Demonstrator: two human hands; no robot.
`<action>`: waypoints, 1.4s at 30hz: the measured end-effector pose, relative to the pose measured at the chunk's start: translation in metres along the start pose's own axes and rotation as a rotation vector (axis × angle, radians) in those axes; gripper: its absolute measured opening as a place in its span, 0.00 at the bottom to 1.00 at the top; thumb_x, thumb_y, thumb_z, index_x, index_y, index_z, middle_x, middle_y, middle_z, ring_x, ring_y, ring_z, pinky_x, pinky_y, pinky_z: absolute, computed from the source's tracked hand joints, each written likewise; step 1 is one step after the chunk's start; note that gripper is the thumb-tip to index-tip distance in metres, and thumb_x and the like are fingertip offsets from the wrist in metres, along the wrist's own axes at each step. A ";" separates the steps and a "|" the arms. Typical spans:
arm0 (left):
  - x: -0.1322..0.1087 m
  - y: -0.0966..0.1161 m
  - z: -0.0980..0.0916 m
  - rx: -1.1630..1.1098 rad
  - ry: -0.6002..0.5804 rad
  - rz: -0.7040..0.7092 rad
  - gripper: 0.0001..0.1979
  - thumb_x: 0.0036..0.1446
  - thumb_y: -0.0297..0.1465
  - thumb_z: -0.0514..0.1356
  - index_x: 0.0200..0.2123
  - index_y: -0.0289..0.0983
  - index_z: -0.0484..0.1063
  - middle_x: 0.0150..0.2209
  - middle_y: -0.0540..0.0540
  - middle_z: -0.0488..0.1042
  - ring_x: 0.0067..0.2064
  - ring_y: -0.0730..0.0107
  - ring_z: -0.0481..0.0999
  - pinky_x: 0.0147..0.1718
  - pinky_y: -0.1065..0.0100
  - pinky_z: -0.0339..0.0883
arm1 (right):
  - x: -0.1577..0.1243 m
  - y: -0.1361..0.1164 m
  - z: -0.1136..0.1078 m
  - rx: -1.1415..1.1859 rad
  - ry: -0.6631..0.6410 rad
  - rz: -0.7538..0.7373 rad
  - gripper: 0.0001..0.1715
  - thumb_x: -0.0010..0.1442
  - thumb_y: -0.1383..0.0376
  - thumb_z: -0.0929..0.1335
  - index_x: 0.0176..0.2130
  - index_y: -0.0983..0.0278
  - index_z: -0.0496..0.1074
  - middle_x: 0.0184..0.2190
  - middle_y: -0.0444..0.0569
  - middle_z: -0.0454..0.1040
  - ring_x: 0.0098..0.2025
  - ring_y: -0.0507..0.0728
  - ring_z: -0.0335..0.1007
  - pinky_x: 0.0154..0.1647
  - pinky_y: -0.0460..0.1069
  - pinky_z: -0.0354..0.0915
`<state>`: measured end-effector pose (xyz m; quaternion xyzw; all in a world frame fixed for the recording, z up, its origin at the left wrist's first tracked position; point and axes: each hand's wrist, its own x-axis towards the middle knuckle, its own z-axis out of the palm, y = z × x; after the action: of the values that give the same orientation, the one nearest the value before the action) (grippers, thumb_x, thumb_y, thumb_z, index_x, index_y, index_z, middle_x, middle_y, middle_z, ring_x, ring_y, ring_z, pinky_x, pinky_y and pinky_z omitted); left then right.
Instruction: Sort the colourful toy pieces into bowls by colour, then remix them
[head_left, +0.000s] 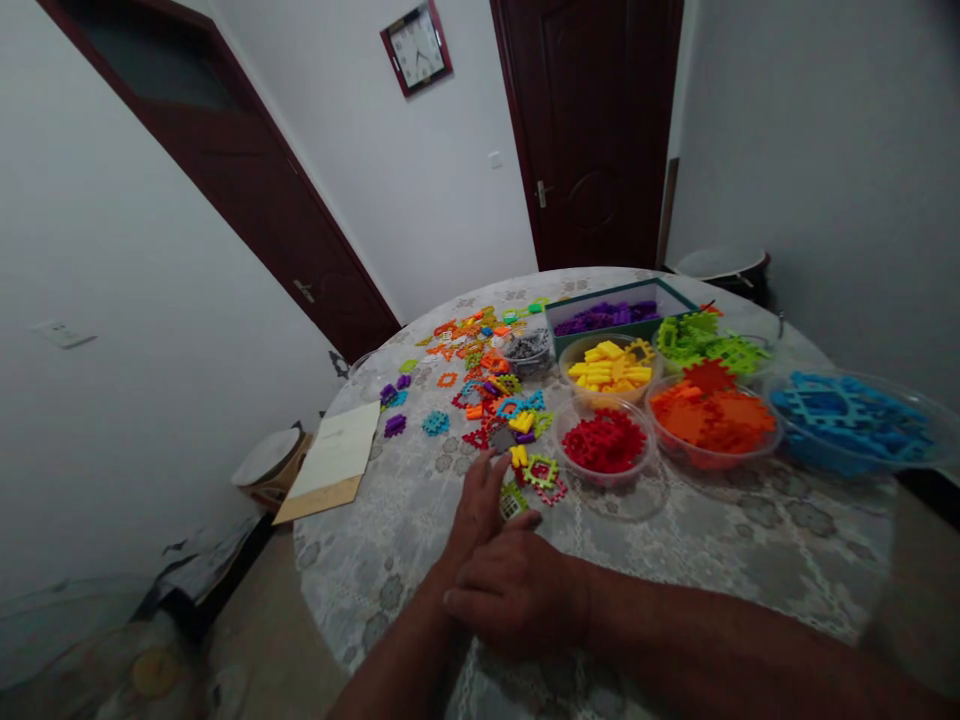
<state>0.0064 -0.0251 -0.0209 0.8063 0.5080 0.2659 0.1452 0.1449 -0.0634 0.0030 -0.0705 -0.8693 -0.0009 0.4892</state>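
Greenish piece point(512, 501) is found near the front of the table point(750, 545), at the near end of the loose pile point(487, 385). A green frame piece point(541, 470) and a yellow piece point(519, 452) sit just beyond it.

It's touched, or as good as touched, by the fingertips of the left hand point(480, 505). That grip is released: fingers stretched out flat, nothing held. The right hand point(517, 590) is laid across the left wrist, knuckles up, thumb pointed at the same piece. Whether its grip is closed on anything can't be told, since the palm is hidden.

Sorted colours are kept to the right: red bowl point(607, 480), orange bowl point(712, 460), yellow bowl point(577, 385), blue bowl point(847, 465). Judging by that, sorting by colour seems to be in hand, at the picking-up stage with 1 piece singled out. A lift would call for a fingertip pinch on the flat piece's edge, without the 2 neighbours being dragged along.
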 end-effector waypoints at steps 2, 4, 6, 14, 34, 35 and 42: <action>0.017 0.001 0.007 0.101 -0.005 0.016 0.48 0.53 0.50 0.74 0.72 0.43 0.62 0.76 0.32 0.50 0.77 0.36 0.49 0.71 0.37 0.51 | 0.000 0.000 0.002 0.017 0.005 0.000 0.10 0.63 0.70 0.65 0.30 0.61 0.71 0.23 0.41 0.72 0.24 0.52 0.65 0.24 0.50 0.55; 0.032 0.006 0.013 0.209 -0.013 0.026 0.55 0.45 0.56 0.75 0.72 0.43 0.64 0.77 0.31 0.49 0.77 0.30 0.45 0.71 0.32 0.45 | 0.000 -0.001 0.003 0.026 -0.006 -0.001 0.10 0.63 0.70 0.66 0.29 0.61 0.71 0.23 0.41 0.72 0.23 0.52 0.66 0.23 0.51 0.56; 0.042 0.015 0.020 0.285 -0.006 -0.001 0.58 0.41 0.59 0.76 0.72 0.44 0.64 0.78 0.32 0.47 0.78 0.27 0.41 0.71 0.29 0.40 | 0.000 -0.001 0.004 0.025 -0.051 0.022 0.11 0.64 0.69 0.67 0.29 0.60 0.72 0.23 0.41 0.73 0.23 0.53 0.67 0.22 0.50 0.57; 0.066 0.039 0.026 0.351 -0.134 -0.193 0.54 0.46 0.58 0.72 0.73 0.46 0.62 0.77 0.30 0.49 0.76 0.22 0.45 0.65 0.20 0.43 | -0.002 0.002 0.004 0.049 -0.105 0.023 0.11 0.64 0.68 0.69 0.29 0.60 0.71 0.24 0.41 0.75 0.24 0.52 0.69 0.24 0.49 0.61; 0.034 -0.006 -0.019 0.327 -0.065 0.055 0.27 0.59 0.45 0.66 0.60 0.41 0.76 0.61 0.35 0.72 0.63 0.42 0.69 0.64 0.42 0.62 | -0.009 0.004 0.005 0.075 -0.077 0.087 0.05 0.58 0.68 0.66 0.36 0.61 0.72 0.26 0.43 0.73 0.24 0.52 0.65 0.24 0.49 0.54; 0.031 -0.009 -0.021 0.319 -0.045 0.050 0.24 0.61 0.41 0.64 0.59 0.41 0.76 0.60 0.35 0.73 0.62 0.44 0.71 0.64 0.43 0.63 | -0.009 0.004 0.004 0.073 -0.085 0.088 0.06 0.59 0.69 0.65 0.36 0.62 0.73 0.26 0.43 0.74 0.24 0.53 0.66 0.24 0.49 0.55; 0.023 -0.012 -0.012 0.337 0.017 -0.135 0.43 0.55 0.55 0.69 0.69 0.41 0.67 0.72 0.31 0.61 0.73 0.35 0.58 0.69 0.38 0.53 | -0.009 0.001 0.002 0.085 -0.077 0.089 0.07 0.58 0.70 0.67 0.38 0.62 0.73 0.26 0.44 0.74 0.24 0.53 0.66 0.24 0.48 0.56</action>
<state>-0.0018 0.0007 -0.0109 0.7811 0.5994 0.1735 0.0210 0.1475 -0.0635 -0.0059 -0.0882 -0.8827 0.0605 0.4577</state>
